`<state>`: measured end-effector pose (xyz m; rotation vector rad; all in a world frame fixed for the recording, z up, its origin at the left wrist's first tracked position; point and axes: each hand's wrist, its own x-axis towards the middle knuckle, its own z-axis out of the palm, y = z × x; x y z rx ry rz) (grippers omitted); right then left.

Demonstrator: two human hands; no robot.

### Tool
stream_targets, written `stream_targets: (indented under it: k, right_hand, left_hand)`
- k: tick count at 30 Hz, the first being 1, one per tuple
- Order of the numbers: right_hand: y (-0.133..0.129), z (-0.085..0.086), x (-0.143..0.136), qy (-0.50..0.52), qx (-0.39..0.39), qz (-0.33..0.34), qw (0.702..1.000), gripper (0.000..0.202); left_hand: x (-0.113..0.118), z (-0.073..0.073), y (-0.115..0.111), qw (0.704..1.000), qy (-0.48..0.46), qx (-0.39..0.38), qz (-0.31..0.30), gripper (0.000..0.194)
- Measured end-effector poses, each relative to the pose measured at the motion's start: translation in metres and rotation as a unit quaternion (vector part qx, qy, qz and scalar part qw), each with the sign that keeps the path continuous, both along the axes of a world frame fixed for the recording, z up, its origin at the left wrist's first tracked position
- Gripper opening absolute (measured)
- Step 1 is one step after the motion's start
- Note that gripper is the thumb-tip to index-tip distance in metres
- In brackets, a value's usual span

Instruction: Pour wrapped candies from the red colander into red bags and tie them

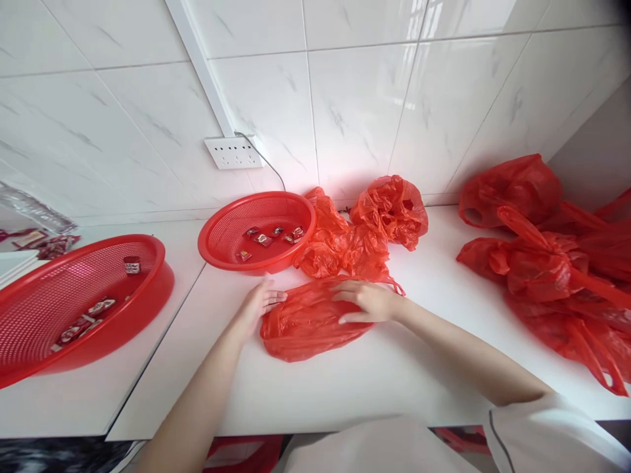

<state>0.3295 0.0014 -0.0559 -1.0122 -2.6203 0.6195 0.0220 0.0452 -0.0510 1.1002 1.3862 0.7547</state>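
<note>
A red plastic bag (310,325) lies on the white table in front of me. My right hand (362,302) rests on its top right part, palm down with fingers spread. At the bag's left edge is my left hand (259,303), its fingers stretched out and touching the plastic. What the bag holds, if anything, cannot be made out. Just behind it stands a round red basket (211,253) with several small wrapped candies (263,240) on its bottom. Crumpled red bags (365,240) are heaped to the right of that basket.
Another red basket (152,282) with several wrapped pieces stands at the left. Several red plastic bags (547,263) are piled at the right, some knotted. A clear bag (32,207) lies at the far left. On the tiled wall is a power socket (234,153) with a cable.
</note>
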Motion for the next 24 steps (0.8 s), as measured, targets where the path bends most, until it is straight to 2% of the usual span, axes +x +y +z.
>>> stream_targets:
  k: [2,5,7,10,13,17,20,24]
  right_hand:
    - [-0.001,0.018,-0.009,0.027,0.027,0.002,0.999,0.045]
    - [0.002,0.04,-0.027,0.037,0.043,0.004,0.998,0.039]
    - [0.006,0.049,-0.038,0.023,0.051,0.012,0.998,0.036]
    - [0.012,0.06,-0.047,0.019,0.065,0.023,0.997,0.031]
    - [0.011,0.078,-0.044,0.067,0.061,0.023,0.996,0.026]
    - [0.003,0.101,-0.024,0.128,0.035,0.0,0.991,0.026]
    - [0.001,0.109,-0.005,0.136,0.029,-0.029,0.99,0.026]
    - [0.004,0.108,0.017,0.116,0.045,-0.09,0.988,0.024]
  left_hand:
    - [0.0,0.009,0.016,0.985,-0.096,-0.081,0.118,0.078]
    - [0.003,0.023,0.036,0.966,-0.178,-0.073,0.174,0.055]
    - [0.006,0.031,0.042,0.953,-0.232,-0.055,0.185,0.033]
    - [0.009,0.041,0.039,0.937,-0.281,-0.029,0.204,0.028]
    - [0.007,0.047,0.031,0.937,-0.276,0.016,0.212,0.025]
    - [0.002,0.048,0.021,0.947,-0.229,0.078,0.212,0.009]
    - [0.007,0.044,0.013,0.949,-0.223,0.1,0.2,0.017]
    - [0.025,0.039,0.001,0.949,-0.247,0.104,0.165,0.035]
